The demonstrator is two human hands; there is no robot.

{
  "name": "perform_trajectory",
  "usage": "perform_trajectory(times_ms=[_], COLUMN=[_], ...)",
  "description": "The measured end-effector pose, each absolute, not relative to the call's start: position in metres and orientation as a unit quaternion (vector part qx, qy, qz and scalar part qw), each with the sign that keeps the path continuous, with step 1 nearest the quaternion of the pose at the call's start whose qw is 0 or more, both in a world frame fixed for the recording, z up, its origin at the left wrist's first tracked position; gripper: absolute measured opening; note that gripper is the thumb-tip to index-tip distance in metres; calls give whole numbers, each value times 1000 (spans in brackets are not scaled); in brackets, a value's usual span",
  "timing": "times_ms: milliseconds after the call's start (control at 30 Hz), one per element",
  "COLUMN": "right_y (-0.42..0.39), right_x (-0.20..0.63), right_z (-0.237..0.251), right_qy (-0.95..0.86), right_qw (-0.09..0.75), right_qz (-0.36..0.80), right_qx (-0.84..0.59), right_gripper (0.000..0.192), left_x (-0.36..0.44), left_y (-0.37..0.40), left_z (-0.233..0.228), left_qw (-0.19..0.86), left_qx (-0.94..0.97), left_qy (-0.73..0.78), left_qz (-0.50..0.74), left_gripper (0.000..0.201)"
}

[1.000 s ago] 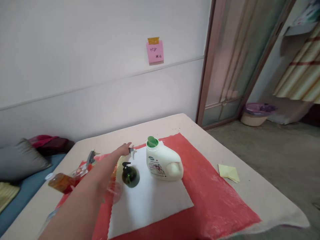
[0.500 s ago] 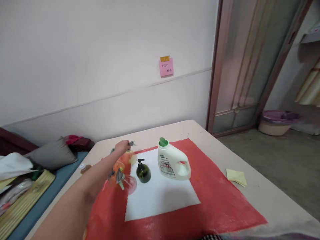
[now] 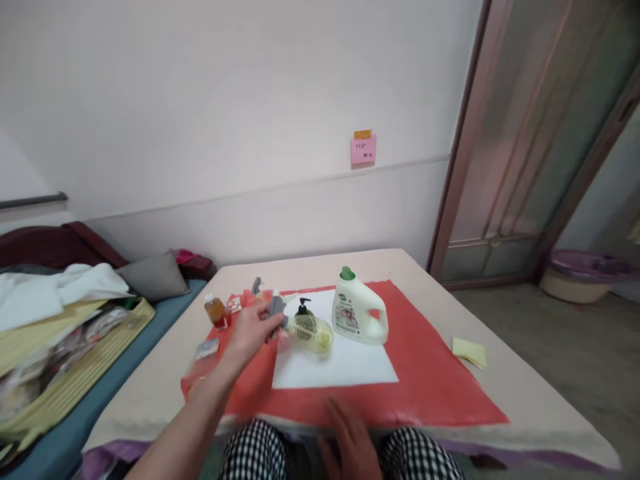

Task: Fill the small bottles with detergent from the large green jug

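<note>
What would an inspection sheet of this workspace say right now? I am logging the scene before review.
Surface: beige-covered table, red mat with a white paper sheet on it.
Job's things: clear yellowish spray bottle with grey trigger, tilted, held by its head above the sheet.
Clutter: white detergent jug with green cap, dark pump bottle, small amber bottle, yellow paper.
Hands: left hand grips the trigger head; right hand low, blurred, holds nothing.
Cables: nothing seen.
Surroundings: pink sticky note on wall, door right, bedding left.
</note>
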State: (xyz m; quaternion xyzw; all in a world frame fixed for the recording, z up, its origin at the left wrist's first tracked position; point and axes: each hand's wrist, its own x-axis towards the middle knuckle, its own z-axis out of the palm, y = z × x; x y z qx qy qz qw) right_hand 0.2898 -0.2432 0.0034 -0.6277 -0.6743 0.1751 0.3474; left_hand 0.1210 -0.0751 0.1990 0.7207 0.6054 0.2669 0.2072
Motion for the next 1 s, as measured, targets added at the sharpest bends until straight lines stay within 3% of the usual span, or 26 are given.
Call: perform_trajectory(times_ms=[100,167,267,400,567,633,833,1000], right_y=[-240,-240,-249,-271,-281,-281,-279,-279], right_x=[293,293,291,290,296,301,319,327], right_z=[36,50,49,35,29,26,21,27], right_qy=[-690,-704,-688,-639,-442,-353,-311,-283], right_qw=[434,424,448,511,575,594,612,641], right_qz=[-43,-81,-66,56,436,524,557,576], right_qx=[-577,-563,-567,-573,-532,-498,-467,-422], right_gripper=[75,88,81,73,52,42,25,25], left_x=[139,152,165,170,168,164,142,137], left_y=[-145,-183,-221,-244,-257,-260,-260,-261], left_z=[166,151,139,130,115,108,88,81], left_qw=[304,337,334,377,462,468,442,443], left_qx=[696,687,704,709,691,690,694,692], left_qy=[581,573,554,530,500,493,514,517], left_qz=[294,294,293,272,245,248,245,238], left_gripper=[28,30,27,13,24,27,25,24])
